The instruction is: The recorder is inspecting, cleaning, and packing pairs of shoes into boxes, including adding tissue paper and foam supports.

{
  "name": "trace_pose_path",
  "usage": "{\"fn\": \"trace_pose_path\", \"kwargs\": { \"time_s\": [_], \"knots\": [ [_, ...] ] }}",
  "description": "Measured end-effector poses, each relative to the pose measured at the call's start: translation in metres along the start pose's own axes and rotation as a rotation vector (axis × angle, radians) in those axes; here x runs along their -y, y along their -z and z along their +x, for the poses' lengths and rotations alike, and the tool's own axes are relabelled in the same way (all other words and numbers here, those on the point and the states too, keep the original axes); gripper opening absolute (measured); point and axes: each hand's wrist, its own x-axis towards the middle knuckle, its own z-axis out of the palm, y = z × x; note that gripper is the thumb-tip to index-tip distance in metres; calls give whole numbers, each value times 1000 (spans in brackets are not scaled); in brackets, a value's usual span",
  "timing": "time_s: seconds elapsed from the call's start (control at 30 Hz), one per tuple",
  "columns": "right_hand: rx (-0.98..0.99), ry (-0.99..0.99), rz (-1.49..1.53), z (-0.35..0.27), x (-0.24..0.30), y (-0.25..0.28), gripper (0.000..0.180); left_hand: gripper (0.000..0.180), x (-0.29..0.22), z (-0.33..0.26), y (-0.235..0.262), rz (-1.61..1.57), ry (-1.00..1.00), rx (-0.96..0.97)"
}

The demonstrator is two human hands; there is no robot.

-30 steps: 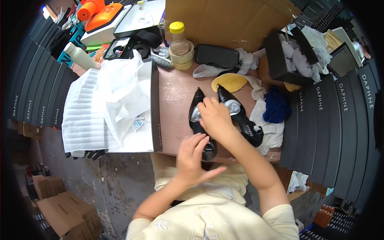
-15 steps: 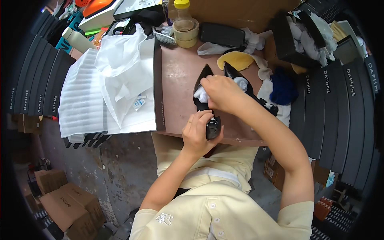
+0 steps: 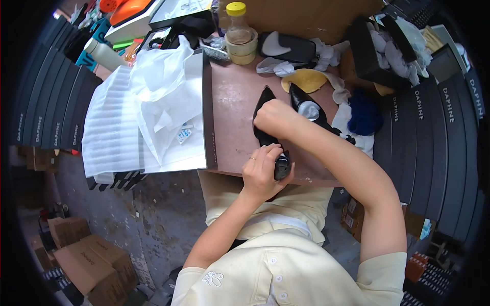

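My left hand [image 3: 260, 171] is wrapped round the back of a black pointed shoe [image 3: 264, 95] at the table's near edge, its toe turned away from me. Over that shoe's opening my right hand [image 3: 278, 118] is closed, with its fingertips hidden; whatever they grip cannot be seen. Just right of it lies a second black pointed shoe [image 3: 298, 95], with a wad of white stuffing [image 3: 309, 110] in its opening. Behind the shoes are a yellow oval pad [image 3: 306, 79] and crumpled white wrapping [image 3: 276, 67]. A curved white piece [image 3: 275, 44] shows against a black case [image 3: 301, 49].
An open shoe box [image 3: 208, 102] with white tissue [image 3: 158, 76] stands at left. A yellow-capped bottle [image 3: 236, 23] sits in a tape roll [image 3: 241, 48] behind. Dark blue cloth [image 3: 363, 116] and a black box of wadding [image 3: 375, 56] are at right, beside stacked dark boxes [image 3: 423, 137].
My right hand has moved down over the shoe's opening, and the white wad seen there is now hidden. The curved white piece has appeared against the black case. My left hand keeps its hold.
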Motion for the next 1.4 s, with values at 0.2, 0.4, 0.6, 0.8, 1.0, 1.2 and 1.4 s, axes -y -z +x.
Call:
{"fn": "trace_pose_path", "kwargs": {
  "time_s": [0.2, 0.4, 0.6, 0.8, 1.0, 1.2, 1.4],
  "knots": [
    [-427, -322, 220, -42, 4, 67, 12, 52, 1, -6, -1, 7, 5, -9],
    [-123, -405, 510, -46, 18, -1, 38, 61, 7, -9, -10, -98, -57, -34],
    [113, -631, 556, 5, 34, -22, 68, 63, 14, -19, -14, -65, -69, -54],
    [168, -680, 554, 7, 38, -33, 69, 61, 9, -23, -14, -145, 4, -10],
    [162, -647, 483, 7, 40, -37, 71, 58, 8, -21, -13, -152, -25, 5],
    [264, -570, 792, -7, 26, -8, 86, 59, 19, -25, -20, -43, -95, -50],
    [-12, -520, 1296, -111, 23, 81, 58, 80, -3, -31, -10, 33, -62, -236]
  ]
}}
